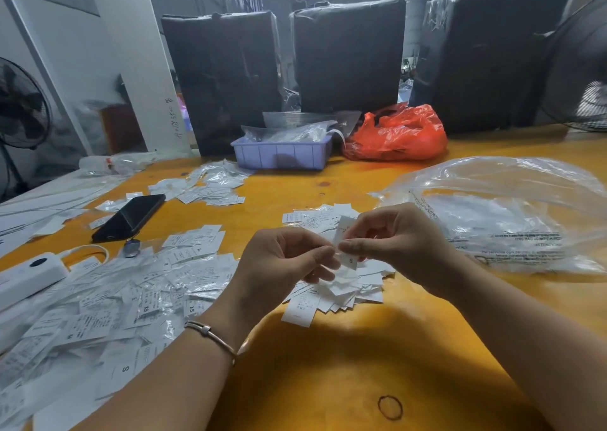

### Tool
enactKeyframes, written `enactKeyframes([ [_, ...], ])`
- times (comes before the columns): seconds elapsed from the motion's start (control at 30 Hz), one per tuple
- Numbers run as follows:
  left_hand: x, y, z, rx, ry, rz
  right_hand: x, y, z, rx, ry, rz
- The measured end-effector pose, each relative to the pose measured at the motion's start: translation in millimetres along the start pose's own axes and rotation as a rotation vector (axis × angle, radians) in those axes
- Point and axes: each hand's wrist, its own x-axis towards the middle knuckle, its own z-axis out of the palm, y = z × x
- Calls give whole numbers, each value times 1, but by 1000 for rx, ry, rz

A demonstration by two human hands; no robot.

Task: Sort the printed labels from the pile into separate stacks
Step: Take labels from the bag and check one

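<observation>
My left hand [282,259] and right hand [394,240] both pinch one label [348,259] above the near stack [341,292], probably to read its size, S.

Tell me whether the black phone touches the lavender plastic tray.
Apart. The head view shows the black phone lying at the table's left, while the lavender plastic tray sits farther back, with bare orange tabletop and scattered white labels between them.
</observation>
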Motion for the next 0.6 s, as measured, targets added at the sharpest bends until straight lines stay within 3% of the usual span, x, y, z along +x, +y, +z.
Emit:
enactKeyframes([
  [0.1, 0, -1, -1, 0, 38, 2, 2, -2, -3, -68, 135, -73],
  [0.23, 0, 0, -2, -7, 49, 11, 3, -10, -11, 71, 410, -158],
  [0.6, 0, 0, -1, -13, 28, 21, -2, -19, -1, -171, 295, -217],
])
